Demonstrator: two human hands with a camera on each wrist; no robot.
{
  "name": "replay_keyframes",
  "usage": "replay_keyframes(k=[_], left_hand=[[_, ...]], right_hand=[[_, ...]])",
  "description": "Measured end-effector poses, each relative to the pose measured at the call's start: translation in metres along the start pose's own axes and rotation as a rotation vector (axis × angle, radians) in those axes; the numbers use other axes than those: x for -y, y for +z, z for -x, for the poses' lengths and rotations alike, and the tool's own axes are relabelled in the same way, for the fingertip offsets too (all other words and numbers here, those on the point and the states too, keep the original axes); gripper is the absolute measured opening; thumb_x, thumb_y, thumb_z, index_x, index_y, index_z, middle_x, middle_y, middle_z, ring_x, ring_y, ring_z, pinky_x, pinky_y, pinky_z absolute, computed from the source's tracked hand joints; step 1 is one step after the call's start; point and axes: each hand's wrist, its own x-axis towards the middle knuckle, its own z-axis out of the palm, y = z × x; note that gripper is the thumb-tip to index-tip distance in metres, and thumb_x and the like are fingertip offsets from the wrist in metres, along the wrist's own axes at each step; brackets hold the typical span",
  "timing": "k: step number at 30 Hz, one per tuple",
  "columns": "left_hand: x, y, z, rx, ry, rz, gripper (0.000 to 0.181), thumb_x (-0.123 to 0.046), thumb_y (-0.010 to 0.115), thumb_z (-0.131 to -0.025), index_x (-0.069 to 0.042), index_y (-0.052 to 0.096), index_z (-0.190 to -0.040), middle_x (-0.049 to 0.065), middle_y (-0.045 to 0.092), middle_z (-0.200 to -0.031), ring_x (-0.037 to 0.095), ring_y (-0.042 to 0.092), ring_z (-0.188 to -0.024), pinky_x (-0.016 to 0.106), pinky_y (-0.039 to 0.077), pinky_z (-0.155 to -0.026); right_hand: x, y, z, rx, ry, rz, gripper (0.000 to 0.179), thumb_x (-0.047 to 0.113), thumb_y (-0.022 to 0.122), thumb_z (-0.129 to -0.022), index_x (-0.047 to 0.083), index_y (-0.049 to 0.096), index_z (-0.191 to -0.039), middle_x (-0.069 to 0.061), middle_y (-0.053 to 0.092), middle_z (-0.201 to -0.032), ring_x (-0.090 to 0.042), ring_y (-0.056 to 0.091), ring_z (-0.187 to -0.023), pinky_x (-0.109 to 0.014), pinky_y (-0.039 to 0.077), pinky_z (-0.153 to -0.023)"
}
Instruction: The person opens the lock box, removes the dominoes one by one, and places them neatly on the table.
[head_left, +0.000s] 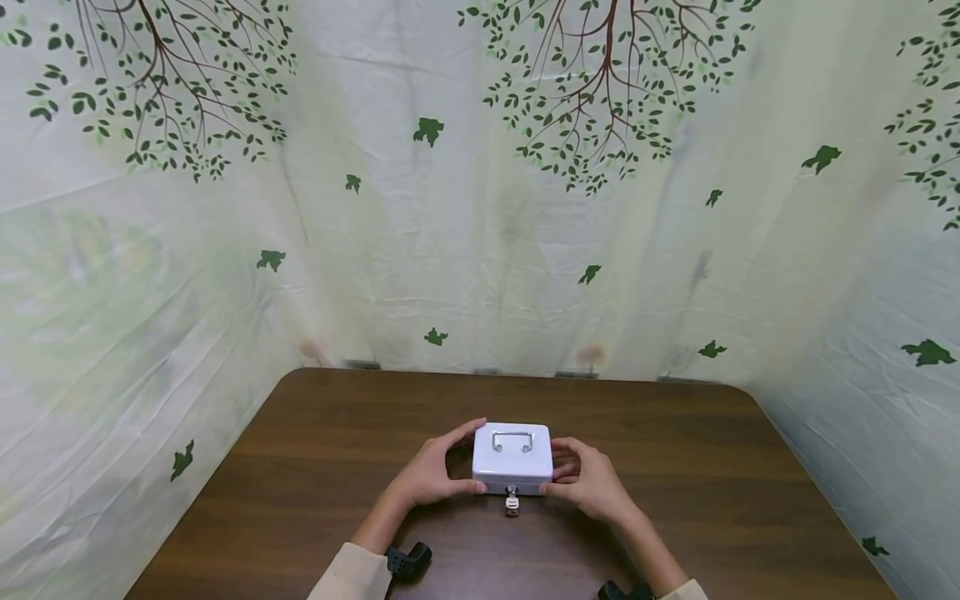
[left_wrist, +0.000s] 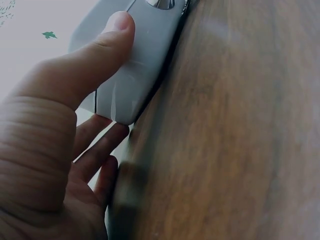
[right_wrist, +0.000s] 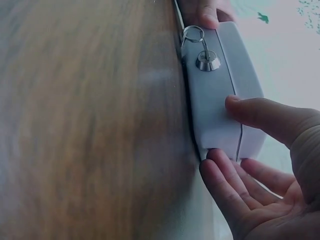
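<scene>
A small white cash box (head_left: 498,461) with a folding metal handle (head_left: 512,434) on its lid sits on the table, lid down. My left hand (head_left: 431,472) grips its left end, thumb on the front face and fingers around the side. At the opposite end my right hand (head_left: 596,483) holds it the same way, its thumb across the lid seam in the right wrist view. A key stands in the round front lock (right_wrist: 208,62), and a key ring (right_wrist: 193,34) hangs from it. The box's back and underside are hidden.
The brown wooden table (head_left: 360,425) extends around the box on every side. A pale curtain (head_left: 450,250) printed with branches and leaves hangs behind it and along both sides. Dark straps with camera mounts (head_left: 408,561) sit at both wrists.
</scene>
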Motion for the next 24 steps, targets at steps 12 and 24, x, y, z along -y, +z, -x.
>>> replay_keyframes(k=[12, 24], left_hand=[[0.002, -0.002, 0.001, 0.022, -0.002, 0.009, 0.100, -0.054, 0.089, -0.075, -0.044, 0.033, -0.158, -0.014, 0.046, -0.159, 0.014, 0.043, -0.147, 0.053, 0.037, -0.121], [0.003, -0.003, 0.001, 0.036, -0.033, 0.022, 0.111, -0.055, 0.091, -0.073, -0.032, 0.029, -0.163, -0.007, 0.053, -0.153, 0.016, 0.050, -0.143, 0.054, 0.037, -0.120]], right_hand=[[0.000, 0.001, -0.001, 0.025, 0.026, 0.002, 0.078, 0.004, 0.093, -0.071, -0.003, 0.054, -0.138, -0.020, 0.066, -0.124, -0.021, 0.073, -0.092, -0.028, 0.063, -0.077], [-0.007, -0.008, -0.003, 0.101, -0.019, 0.014, 0.089, 0.010, 0.094, -0.074, 0.007, 0.046, -0.149, -0.021, 0.052, -0.147, -0.019, 0.070, -0.098, -0.033, 0.063, -0.086]])
